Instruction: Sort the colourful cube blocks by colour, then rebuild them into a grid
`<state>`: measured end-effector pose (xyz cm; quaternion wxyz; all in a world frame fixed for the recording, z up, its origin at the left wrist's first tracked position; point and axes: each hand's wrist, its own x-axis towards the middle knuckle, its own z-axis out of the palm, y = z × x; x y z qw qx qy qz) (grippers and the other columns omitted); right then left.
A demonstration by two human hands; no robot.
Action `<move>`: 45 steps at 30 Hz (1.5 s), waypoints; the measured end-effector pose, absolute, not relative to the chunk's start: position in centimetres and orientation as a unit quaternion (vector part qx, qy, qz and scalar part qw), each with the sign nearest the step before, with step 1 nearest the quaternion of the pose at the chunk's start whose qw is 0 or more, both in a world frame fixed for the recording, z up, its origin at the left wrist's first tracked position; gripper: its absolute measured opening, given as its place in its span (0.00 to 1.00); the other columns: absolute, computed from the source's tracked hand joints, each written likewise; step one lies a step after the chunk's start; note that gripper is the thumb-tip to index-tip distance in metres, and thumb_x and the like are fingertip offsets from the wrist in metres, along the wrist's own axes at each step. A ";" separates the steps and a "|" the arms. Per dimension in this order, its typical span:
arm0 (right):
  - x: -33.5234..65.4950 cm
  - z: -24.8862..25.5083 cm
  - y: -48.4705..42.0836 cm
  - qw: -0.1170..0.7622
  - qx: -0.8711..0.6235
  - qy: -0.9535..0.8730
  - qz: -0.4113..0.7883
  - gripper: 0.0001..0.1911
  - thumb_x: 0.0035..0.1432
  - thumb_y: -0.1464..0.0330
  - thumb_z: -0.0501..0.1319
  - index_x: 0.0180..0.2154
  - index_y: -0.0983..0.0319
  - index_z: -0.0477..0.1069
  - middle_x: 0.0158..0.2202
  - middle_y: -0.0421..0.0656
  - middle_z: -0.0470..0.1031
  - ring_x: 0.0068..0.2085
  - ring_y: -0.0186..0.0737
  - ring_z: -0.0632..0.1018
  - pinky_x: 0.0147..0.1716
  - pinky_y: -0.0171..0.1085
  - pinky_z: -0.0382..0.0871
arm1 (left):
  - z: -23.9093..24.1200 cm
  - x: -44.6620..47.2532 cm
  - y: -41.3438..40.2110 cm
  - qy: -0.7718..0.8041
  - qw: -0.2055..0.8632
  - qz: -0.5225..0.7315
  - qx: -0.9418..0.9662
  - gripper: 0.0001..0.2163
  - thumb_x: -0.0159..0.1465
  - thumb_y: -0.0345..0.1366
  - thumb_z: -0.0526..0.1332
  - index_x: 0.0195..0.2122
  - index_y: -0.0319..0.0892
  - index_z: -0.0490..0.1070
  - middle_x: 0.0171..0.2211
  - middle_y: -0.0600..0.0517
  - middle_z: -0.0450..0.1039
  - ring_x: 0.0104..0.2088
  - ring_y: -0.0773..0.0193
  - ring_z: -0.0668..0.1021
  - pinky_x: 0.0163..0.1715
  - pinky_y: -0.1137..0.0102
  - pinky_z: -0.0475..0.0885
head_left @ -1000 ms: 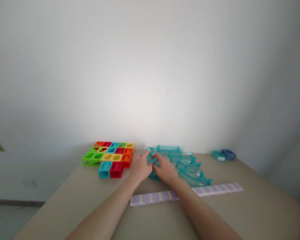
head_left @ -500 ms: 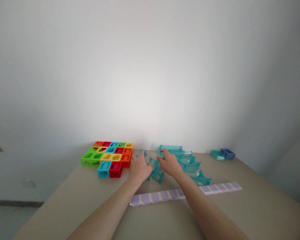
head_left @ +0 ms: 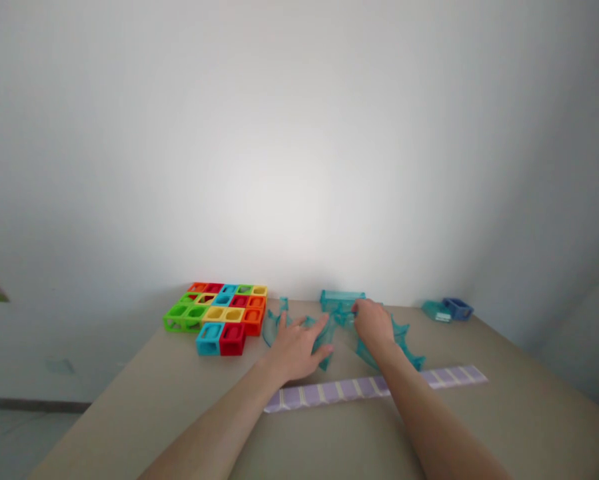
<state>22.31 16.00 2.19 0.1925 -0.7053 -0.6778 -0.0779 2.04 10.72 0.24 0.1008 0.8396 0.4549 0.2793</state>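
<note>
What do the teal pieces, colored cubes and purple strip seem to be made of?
Teal pieces: likely tinted plastic, glossy; see-through with pale highlights. Colored cubes: probably opaque molded plastic, smooth, with rounded openings. Purple strip: paper or thin plastic, unclear; flat and matte-looking.

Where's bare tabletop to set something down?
Bare table: left of the left forearm, in front of the multicoloured blocks; between both forearms, in front of the purple strip; right of the right forearm, in front of the strip. Crowded: middle, behind the strip, left hand and right hand among teal pieces.
</note>
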 end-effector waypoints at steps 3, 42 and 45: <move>22.1 2.9 15.9 0.248 -0.669 -0.694 -0.098 0.14 0.56 0.80 0.51 0.38 0.66 0.73 0.37 0.54 0.76 0.41 0.50 0.74 0.41 0.43 0.63 | 0.1 2.1 11.0 0.475 0.113 0.302 0.819 0.28 0.67 0.47 0.53 0.66 0.45 0.55 0.54 0.41 0.73 0.59 0.43 0.69 0.61 0.38 0.46; 21.3 0.5 16.5 0.316 -0.641 -0.685 -0.141 0.10 0.59 0.77 0.52 0.38 0.65 0.72 0.41 0.54 0.72 0.46 0.53 0.69 0.47 0.49 0.59 | 0.1 0.6 11.7 0.499 0.067 0.241 0.830 0.27 0.65 0.45 0.54 0.66 0.54 0.54 0.70 0.48 0.47 0.67 0.42 0.54 0.61 0.36 0.46; 20.9 1.3 16.5 0.357 -0.606 -0.695 -0.147 0.13 0.55 0.81 0.51 0.40 0.65 0.68 0.48 0.55 0.68 0.48 0.50 0.68 0.49 0.45 0.59 | -0.2 0.5 11.8 0.498 0.070 0.247 0.829 0.28 0.66 0.48 0.53 0.67 0.55 0.51 0.70 0.47 0.47 0.67 0.41 0.53 0.60 0.35 0.45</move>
